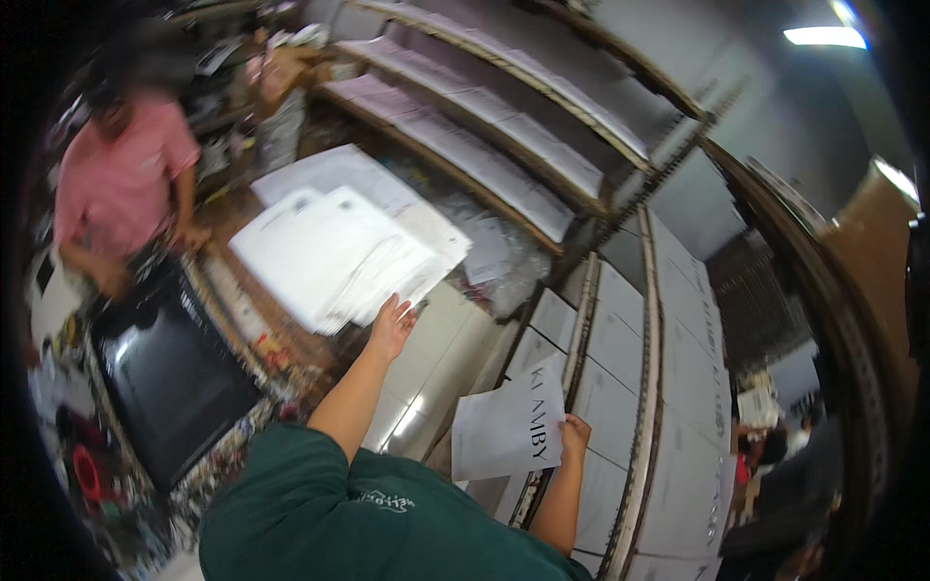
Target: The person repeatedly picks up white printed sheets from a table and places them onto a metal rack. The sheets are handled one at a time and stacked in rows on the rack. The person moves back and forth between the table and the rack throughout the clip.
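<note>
In my right hand (575, 434) is a white printed sheet (499, 426), gripped by its right edge. Dark lettering runs down that sheet beside my fingers. My left hand (391, 329) reaches forward to the near corner of a thick stack of white sheets (334, 254). Its fingers look apart and slightly bent at the stack's edge; whether they touch it I cannot tell. The stack lies fanned and uneven on a worn, stained table (232, 228).
Slanted racks (639, 387) hold rows of white printed sheets on my right. More sheets lie on shelves (475, 126) ahead. A person in a pink shirt (126, 174) stands at far left, behind a dark framed panel (174, 358). Tiled floor (436, 334) shows between table and racks.
</note>
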`<state>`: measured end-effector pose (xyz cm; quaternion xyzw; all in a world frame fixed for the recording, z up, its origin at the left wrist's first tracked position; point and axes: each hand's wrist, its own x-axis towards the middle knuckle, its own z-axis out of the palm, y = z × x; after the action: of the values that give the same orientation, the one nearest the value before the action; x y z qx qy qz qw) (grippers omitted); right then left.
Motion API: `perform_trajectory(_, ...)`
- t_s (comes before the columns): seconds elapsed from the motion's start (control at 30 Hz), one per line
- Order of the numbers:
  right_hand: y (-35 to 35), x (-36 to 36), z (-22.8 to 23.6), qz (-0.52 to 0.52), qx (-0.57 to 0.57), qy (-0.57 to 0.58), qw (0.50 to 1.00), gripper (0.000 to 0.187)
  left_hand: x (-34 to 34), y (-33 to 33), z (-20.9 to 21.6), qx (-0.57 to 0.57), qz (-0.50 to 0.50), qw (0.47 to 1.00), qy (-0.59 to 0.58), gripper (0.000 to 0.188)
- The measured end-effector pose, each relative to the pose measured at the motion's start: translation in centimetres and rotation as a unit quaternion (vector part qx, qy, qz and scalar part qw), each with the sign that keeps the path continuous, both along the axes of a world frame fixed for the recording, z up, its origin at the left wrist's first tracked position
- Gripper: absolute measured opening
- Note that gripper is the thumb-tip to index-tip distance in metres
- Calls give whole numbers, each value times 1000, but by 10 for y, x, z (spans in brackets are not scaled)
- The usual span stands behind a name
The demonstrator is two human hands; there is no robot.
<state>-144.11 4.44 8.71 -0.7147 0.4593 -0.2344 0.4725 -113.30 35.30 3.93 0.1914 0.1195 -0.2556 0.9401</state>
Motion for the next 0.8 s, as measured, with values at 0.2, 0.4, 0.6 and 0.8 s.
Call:
perform_trajectory(0.2,-10,25,-30,-4,9,-17,1000,22,6,24,-48,23,43,997,61,53)
perform_trajectory(0.4,-4,42,-8,17,21,-9,1000,31,16,33,-46,59,27,997,38,52)
perform_trajectory(0.6,-16,37,-9,38,-39,-21,998,29,8,36,-38,120,-90,988,-27,52)
perform_trajectory(0.8,-20,31,-17,0,-32,0,999,20,-6,40,-34,109,-72,991,25,44)
